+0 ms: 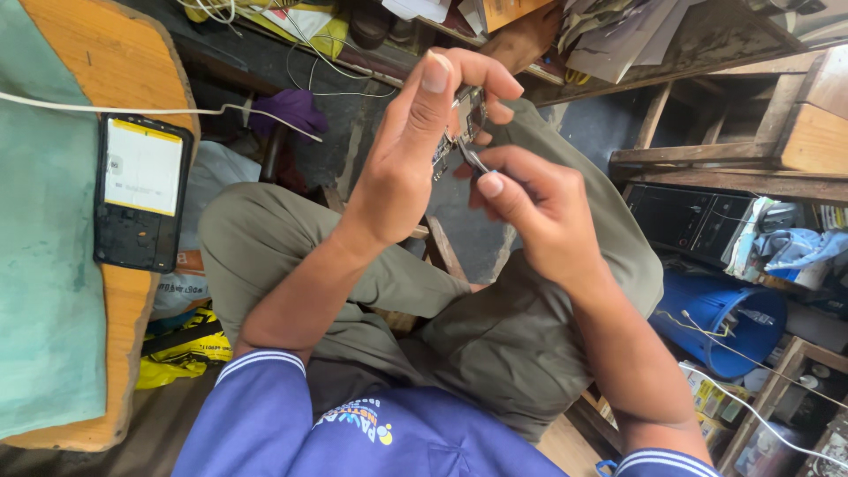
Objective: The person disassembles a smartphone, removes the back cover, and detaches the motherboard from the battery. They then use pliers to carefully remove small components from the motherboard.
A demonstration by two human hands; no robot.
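**Hands at work on a small circuit board above the lap**

Workbench [132, 291] of orange wood fills the left edge, with a green mat [40, 265] spread over most of it. On the mat's edge lies an opened phone body [141, 190], back up, its pale battery showing inside a black frame, and a white cable [115, 109] runs across the bench just above it. Legs in olive trousers [495, 344] are crossed below the hands, and blue sleeves with white-striped cuffs frame the bottom of the view. To the right stand a blue bucket [720, 314], a black box-shaped device [689, 216] and wooden shelving [733, 159], all well apart from the hands. A purple cloth [291, 108] lies on the dark floor beyond the knee.

Left hand [406, 168] is raised over the lap, thumb and fingers curled round a small circuit board [464, 119], gripping it by its edges. Right hand [530, 208] sits just beside it, fingers pinched closed on thin metal tweezers [474, 159], whose tip touches the lower part of the board. The board is largely hidden by the fingers, so its details cannot be made out.
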